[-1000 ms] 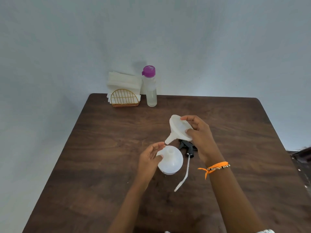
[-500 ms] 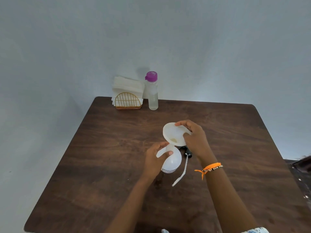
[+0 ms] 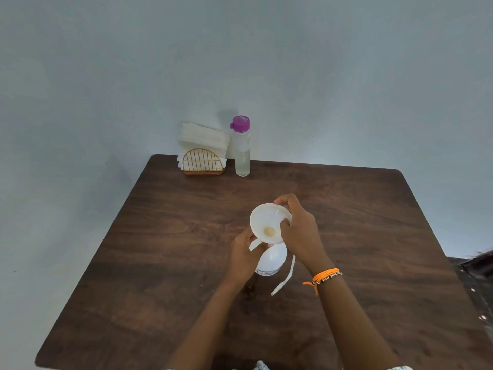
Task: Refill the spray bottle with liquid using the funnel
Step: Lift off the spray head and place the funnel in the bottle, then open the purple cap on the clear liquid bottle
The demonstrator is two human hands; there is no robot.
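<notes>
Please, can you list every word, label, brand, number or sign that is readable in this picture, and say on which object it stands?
No text can be read.
Spray bottle: a small label with dark print near its base, too small and blurred to read.
Bottle with purple cap: no print visible.
Funnel, napkin holder, orange wristband: no writing visible.

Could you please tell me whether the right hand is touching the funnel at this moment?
Touching. The head view shows the right hand gripping the funnel at its rim, fingers curled over the far edge and thumb against the near side.
</notes>
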